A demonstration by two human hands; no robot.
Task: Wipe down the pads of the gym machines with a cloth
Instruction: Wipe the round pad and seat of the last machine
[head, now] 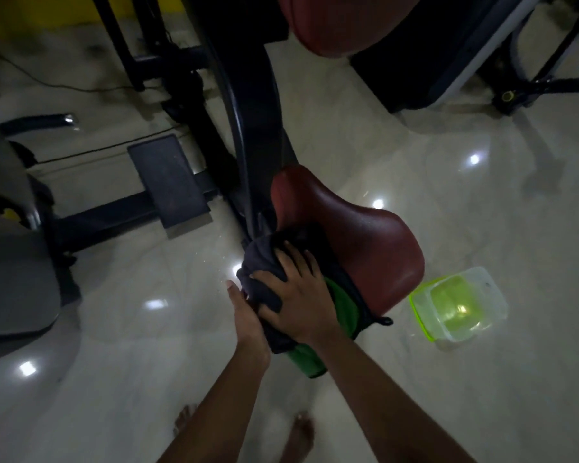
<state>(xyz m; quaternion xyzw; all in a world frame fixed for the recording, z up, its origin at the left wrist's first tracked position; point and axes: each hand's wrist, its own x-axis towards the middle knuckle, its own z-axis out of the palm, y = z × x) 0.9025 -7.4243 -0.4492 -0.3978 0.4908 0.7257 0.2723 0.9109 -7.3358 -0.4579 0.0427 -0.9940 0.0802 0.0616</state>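
At frame centre, our right hand (301, 292) presses spread fingers on the cloth (264, 289) over the red seat pad (358, 238). Our left hand (244, 312) grips the cloth's edge.

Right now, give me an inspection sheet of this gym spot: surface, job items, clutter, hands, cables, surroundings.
Surface: glossy pale tile floor, light reflections.
Job's things: dark cloth with green side lies on the near end of the red seat pad; second red pad above.
Clutter: clear tub with green rim on the floor right of the seat.
Hands: right hand presses flat on the cloth; left hand at its left edge, grip unclear.
Cables: thin black cable on the floor, far left.
Surroundings: black machine frame, footplate, bare feet below.
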